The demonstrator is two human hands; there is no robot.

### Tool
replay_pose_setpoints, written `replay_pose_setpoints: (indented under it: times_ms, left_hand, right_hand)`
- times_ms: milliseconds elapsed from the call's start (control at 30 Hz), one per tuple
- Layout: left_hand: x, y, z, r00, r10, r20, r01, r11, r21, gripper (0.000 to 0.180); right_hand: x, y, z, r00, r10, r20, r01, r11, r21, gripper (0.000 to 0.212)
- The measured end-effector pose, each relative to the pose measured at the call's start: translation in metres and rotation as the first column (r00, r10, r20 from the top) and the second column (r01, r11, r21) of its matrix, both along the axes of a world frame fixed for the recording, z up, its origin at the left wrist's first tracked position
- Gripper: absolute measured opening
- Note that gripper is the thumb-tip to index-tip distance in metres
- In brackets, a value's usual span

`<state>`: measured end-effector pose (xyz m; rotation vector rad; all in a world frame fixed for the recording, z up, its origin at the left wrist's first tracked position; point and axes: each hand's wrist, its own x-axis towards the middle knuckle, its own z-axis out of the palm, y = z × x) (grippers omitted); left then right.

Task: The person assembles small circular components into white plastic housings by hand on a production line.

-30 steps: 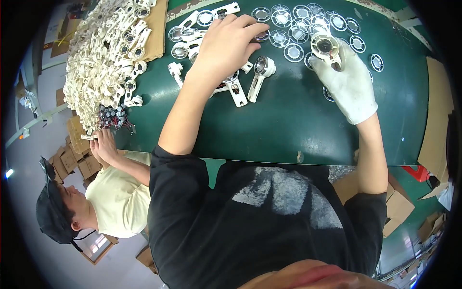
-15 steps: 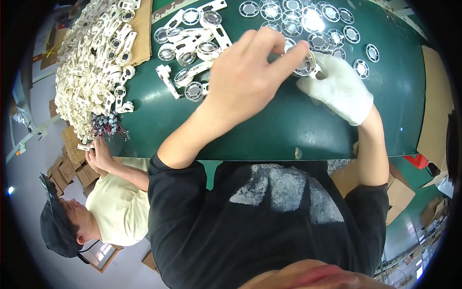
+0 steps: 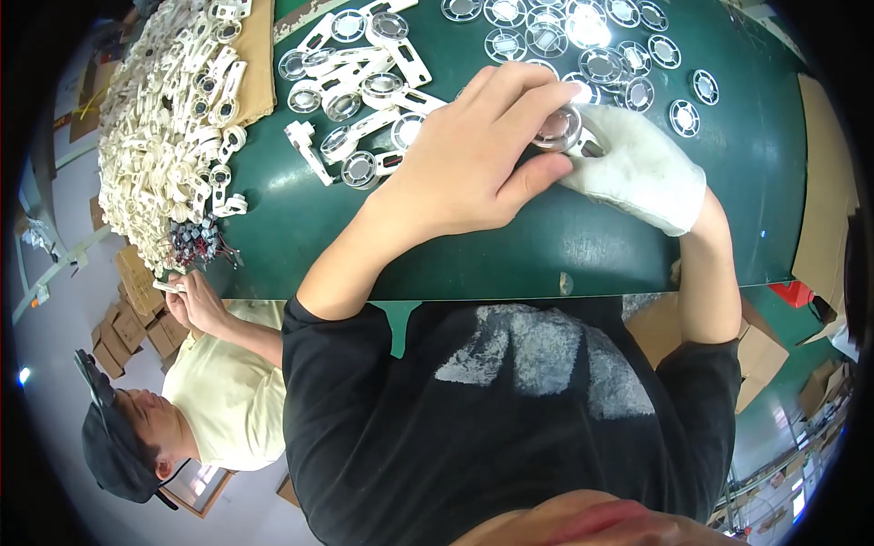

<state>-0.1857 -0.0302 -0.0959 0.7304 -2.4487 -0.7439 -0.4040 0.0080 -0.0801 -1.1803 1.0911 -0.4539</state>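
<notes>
Over the green table, my bare left hand [image 3: 464,164] curls its thumb and fingers round the clear round end of a white plastic part [image 3: 559,130]. My right hand [image 3: 642,168], in a white glove, grips the same part by its white arm, mostly hidden inside the glove. To the left of my left hand lies a loose group of similar white arm-shaped parts with clear round ends [image 3: 381,85]. Beyond my hands, several loose clear discs with dark rings [image 3: 601,65] are spread over the table, some overlapping.
A large heap of white plastic parts [image 3: 155,127] covers the table's left end beside a cardboard sheet [image 3: 259,68]. Small dark components with red wires [image 3: 196,241] lie at its foot. A co-worker [image 3: 223,391] at the left holds a white part. Cardboard [image 3: 828,182] stands along the right edge.
My left hand's fingers have closed from above onto the round end of the part, the thumb now lower and nearer me. My right hand keeps its hold almost in place.
</notes>
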Motion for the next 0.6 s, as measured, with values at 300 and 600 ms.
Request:
replay_pose_setpoints:
  times_ms: [300, 600]
  left_hand:
    - [-0.0028, -0.0033, 0.0018, 0.989, -0.002, -0.151, 0.016, 0.996, 0.092, 0.054]
    - [0.0015, -0.0014, 0.0058, 0.989, 0.041, -0.141, -0.012, 0.979, 0.205, 0.055]
  right_hand:
    - [0.0031, 0.0040, -0.0002, 0.995, 0.007, -0.100, -0.022, 0.988, -0.156, 0.027]
    - [0.0001, 0.0073, -0.0032, 0.993, -0.015, -0.120, -0.004, 0.987, -0.161, 0.026]
